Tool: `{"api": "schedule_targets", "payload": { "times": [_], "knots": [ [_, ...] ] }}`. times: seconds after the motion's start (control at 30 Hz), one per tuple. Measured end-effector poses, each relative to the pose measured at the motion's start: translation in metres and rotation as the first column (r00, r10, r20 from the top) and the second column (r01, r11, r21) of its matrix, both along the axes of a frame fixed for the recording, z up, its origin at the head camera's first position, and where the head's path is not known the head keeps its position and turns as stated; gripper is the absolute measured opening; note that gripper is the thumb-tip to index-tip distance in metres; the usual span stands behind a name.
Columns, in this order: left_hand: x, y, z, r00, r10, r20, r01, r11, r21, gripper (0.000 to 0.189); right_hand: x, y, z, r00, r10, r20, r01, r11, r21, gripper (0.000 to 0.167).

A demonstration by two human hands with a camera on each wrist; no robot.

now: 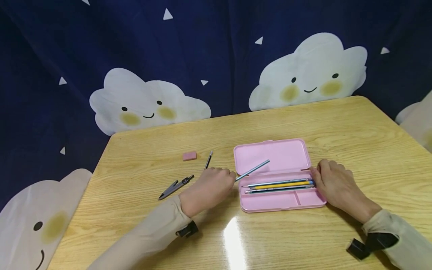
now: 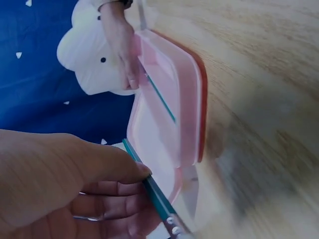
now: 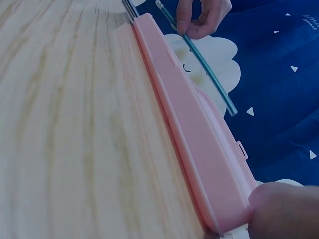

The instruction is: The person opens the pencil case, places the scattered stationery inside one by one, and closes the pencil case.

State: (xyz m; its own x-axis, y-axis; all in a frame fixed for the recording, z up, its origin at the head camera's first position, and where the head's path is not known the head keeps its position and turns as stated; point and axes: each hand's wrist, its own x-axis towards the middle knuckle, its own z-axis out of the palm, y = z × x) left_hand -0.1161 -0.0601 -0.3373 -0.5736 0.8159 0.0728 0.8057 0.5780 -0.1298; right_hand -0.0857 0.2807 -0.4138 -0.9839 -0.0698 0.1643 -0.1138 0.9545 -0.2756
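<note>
Pinched between the thumb and fingers of my left hand [image 1: 212, 188] is a teal pencil [image 1: 253, 170], its far end tilted up over the pink pencil case [image 1: 275, 204]. The case lies open, its lid [image 1: 273, 155] folded back. Several pencils rest side by side in its long compartment, a yellow pencil [image 1: 283, 185] among them. My right hand [image 1: 337, 183] holds the case's right end, thumb at the rim; in the right wrist view only part of that hand [image 3: 281, 211] shows. The left wrist view shows the pencil [image 2: 158, 199] in my grip.
Left of the case lie a pink eraser [image 1: 189, 156], a dark pencil [image 1: 208, 160] partly behind my left hand, and a grey drawing compass [image 1: 175, 186]. All are on the wooden table [image 1: 162, 150]. A dark blue curtain [image 1: 216, 45] with clouds hangs behind the far edge.
</note>
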Motion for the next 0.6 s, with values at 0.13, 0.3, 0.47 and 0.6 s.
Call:
{"api": "schedule_targets", "payload": {
  "times": [0.13, 0.3, 0.47, 0.6],
  "knots": [
    [-0.004, 0.013, -0.003, 1.000, -0.007, 0.024, 0.008, 0.998, -0.059, 0.007, 0.000, 0.000, -0.001, 1.000, -0.001, -0.005, 0.001, 1.000, 0.000, 0.028],
    [-0.006, 0.030, -0.004, 0.997, -0.045, 0.062, 0.052, 0.993, -0.109, 0.007, 0.002, 0.001, 0.000, 1.000, -0.004, -0.013, 0.004, 1.000, 0.004, 0.027],
    [-0.008, 0.044, -0.005, 0.994, -0.106, 0.021, 0.108, 0.984, -0.140, 0.008, 0.002, -0.001, 0.002, 1.000, -0.013, 0.008, 0.013, 1.000, 0.001, 0.028],
    [-0.009, 0.054, -0.006, 0.990, -0.139, -0.015, 0.134, 0.976, -0.173, 0.012, 0.002, -0.001, 0.002, 1.000, -0.012, 0.013, 0.012, 1.000, 0.002, 0.028]
  ]
}}
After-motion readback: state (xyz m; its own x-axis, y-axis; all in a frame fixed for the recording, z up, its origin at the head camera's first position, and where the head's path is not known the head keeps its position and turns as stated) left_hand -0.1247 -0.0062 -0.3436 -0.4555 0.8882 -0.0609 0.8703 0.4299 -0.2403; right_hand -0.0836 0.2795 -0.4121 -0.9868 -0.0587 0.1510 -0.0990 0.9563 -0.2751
